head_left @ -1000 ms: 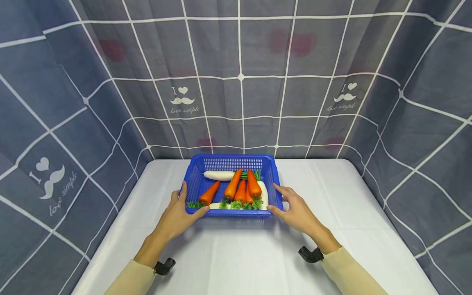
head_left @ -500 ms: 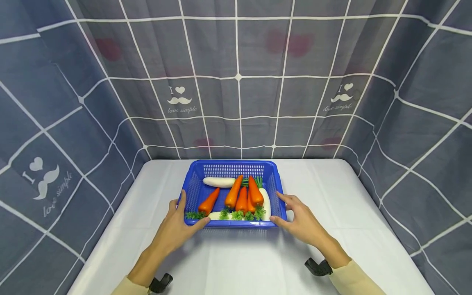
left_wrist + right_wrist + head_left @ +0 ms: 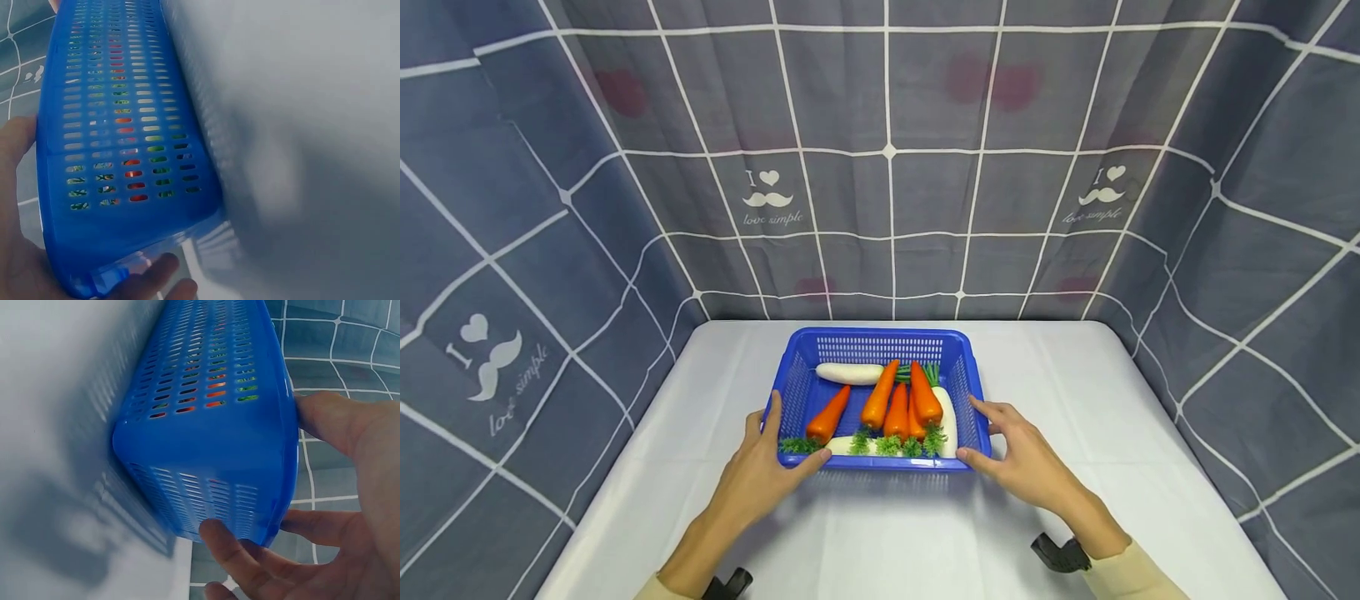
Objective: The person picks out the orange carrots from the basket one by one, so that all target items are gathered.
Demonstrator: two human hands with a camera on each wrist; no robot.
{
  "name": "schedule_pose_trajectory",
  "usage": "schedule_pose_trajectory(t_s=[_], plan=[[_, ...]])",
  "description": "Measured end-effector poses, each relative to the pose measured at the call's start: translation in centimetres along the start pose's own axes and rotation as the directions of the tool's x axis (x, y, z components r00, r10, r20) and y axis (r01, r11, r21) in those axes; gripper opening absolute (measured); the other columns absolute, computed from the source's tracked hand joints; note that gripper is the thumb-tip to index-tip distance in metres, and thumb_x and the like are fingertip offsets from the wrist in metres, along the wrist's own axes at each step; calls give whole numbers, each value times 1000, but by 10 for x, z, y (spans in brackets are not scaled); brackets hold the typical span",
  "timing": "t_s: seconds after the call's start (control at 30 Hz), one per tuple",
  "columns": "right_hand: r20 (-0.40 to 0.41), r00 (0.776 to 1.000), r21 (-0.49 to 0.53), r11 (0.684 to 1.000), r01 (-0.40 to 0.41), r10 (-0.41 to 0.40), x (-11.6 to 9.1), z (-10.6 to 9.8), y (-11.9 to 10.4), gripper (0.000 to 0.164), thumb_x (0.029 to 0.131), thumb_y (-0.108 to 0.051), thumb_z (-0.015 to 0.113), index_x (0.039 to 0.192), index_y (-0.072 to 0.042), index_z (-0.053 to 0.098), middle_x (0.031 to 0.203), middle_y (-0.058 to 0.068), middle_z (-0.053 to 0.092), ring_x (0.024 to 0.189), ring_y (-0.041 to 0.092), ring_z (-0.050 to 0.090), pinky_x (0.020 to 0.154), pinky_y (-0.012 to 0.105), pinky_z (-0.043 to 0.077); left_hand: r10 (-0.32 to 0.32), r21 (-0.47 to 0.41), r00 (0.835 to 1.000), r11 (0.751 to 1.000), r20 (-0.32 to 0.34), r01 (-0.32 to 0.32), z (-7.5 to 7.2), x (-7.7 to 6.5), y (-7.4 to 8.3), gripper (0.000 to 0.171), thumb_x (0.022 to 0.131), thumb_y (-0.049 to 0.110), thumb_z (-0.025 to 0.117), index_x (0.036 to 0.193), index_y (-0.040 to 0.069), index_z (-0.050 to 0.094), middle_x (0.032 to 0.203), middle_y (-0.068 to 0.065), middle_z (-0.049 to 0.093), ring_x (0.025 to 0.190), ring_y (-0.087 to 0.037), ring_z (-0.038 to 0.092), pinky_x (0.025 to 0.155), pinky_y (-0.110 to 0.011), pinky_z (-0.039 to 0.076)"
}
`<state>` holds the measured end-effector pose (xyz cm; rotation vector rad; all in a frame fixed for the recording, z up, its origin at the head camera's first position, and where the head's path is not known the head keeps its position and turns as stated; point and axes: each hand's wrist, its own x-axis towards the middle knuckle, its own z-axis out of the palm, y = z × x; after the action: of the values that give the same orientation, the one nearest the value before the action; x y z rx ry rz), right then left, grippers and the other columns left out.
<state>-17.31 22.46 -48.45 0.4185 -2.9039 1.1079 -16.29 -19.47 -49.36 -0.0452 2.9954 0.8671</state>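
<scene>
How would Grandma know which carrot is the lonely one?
On the white table, find the blue basket. Inside, look toward its left side for an orange carrot. It lies on its own, while the other four carrots crowd together further right.

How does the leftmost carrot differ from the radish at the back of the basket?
The carrot is orange, the radish white. The carrot tapers to a point; the radish looks more even in width. The carrot lies slanted, the radish crosswise. Both lie in the basket.
</scene>
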Motion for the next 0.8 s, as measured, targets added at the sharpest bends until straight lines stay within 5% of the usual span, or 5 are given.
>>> schedule_pose_trajectory(t_s=[0.3,0.5,0.8], plan=[[32,999,-102,994,24,-21,5,-6,-4,93,103,-52,89,177,-10,51,175,30,52,150,53,65,121,78,55,21,55,1000,998,14,-22,-3,11,3,134,98,89,71,190,18,5,183,-34,31,110,-51,80,79,-56,71],[22,999,-185,981,52,-49,17,-13,-13,88,103,-48,90,175,-11,54,182,29,44,162,58,48,123,84,50,49,40,998,998,26,-50,-7,28,0,124,104,89,60,190,18,6,186,-33,26,129,-59,75,92,-67,70],[53,990,-244,960,139,-130,51,-20,-33,83,105,-44,88,174,-11,55,177,28,51,159,55,52,123,79,53,60,13,997,998,52,-61,-9,55,3,117,108,90,48,190,16,6,193,-29,14,156,-66,56,114,-80,59]])
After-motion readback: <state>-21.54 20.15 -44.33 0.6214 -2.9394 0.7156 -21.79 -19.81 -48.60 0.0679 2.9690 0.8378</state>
